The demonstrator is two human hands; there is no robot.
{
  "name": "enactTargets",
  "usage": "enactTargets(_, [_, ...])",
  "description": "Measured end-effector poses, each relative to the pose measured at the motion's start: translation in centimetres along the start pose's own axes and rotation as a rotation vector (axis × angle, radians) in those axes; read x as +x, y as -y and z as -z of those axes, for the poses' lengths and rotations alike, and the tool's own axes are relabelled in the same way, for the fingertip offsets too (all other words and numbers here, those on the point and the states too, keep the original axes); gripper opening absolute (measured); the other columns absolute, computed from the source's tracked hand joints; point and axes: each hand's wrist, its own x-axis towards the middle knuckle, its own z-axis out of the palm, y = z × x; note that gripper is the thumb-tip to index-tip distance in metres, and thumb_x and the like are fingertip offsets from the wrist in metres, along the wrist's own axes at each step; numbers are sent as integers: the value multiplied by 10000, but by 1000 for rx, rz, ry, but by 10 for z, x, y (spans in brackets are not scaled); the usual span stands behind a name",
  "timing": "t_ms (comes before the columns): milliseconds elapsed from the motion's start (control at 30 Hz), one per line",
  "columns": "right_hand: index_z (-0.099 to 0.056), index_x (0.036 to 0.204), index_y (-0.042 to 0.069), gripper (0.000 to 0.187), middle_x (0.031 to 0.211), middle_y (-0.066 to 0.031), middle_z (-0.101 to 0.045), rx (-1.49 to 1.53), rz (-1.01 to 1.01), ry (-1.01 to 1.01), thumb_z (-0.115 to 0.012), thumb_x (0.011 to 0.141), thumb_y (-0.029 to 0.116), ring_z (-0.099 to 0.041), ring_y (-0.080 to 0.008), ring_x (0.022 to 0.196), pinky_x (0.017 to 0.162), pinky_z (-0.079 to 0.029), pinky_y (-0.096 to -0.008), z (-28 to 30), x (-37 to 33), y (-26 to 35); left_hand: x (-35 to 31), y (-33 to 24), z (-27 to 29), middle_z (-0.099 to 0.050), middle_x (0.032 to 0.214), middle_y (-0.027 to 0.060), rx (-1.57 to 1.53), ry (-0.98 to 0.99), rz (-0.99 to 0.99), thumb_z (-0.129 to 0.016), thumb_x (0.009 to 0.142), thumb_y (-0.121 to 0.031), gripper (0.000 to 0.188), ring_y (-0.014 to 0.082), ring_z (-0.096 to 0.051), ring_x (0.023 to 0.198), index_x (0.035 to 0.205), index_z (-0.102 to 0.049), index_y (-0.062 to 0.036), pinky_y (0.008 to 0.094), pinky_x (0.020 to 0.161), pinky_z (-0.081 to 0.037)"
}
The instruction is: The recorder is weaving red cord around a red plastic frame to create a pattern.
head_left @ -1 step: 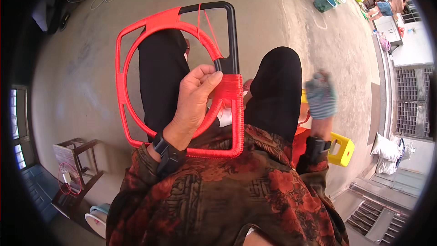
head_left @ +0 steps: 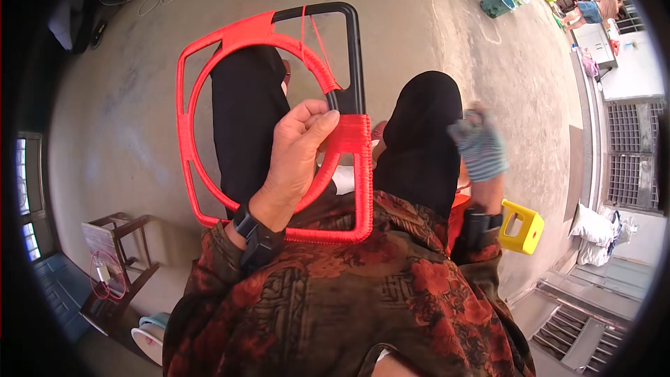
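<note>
My left hand (head_left: pixel 296 153) is bare and closed round one side of a flat frame, its thumb pressed where red wrapping meets bare black. The frame (head_left: pixel 363 188) is a rounded square with a ring inside, resting across my lap. Tight red cord covers most of it, while the upper right corner and a short stretch of ring by my thumb show black. A loose red strand (head_left: pixel 303 38) crosses that corner's opening. Out beside my right knee is my right hand (head_left: pixel 480 145), in a striped grey-blue glove; motion blurs its fingers, and whatever it may hold cannot be made out.
A yellow plastic piece with a handle opening (head_left: pixel 522 227) and something red (head_left: pixel 458 220) are by my right forearm. A wooden stool (head_left: pixel 125 251) lies at the left. Buckets (head_left: pixel 497 1) stand far right, near another person (head_left: pixel 593 11). White bags (head_left: pixel 592 227) lie by the right wall.
My right hand has shifted a little left, toward my knee, and its wrist has turned slightly. My left hand and the frame stay almost where they were.
</note>
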Motion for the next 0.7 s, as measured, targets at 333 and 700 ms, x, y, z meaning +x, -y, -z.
enactTargets(333, [-561, 1225, 42, 570, 1151, -163, -643, -1586, 52, 218, -802, 749, 242, -640, -303, 1042, 896, -523, -370, -50, 50, -77, -2, -29, -10, -657, 893, 7, 68, -56, -69, -586, 951, -86, 60, 65, -609, 725, 1001, -580, -53, 235, 607, -513])
enactTargets(700, [-396, 1407, 70, 894, 1349, -213, -501, -1856, 296, 480, -794, 695, 434, -531, -388, 1194, 1002, -444, -433, -75, 83, -121, -35, -104, 6, -581, 882, 141, -385, 261, -151, -481, 998, -190, 287, 177, -539, 606, 1171, -457, 38, 257, 426, -460])
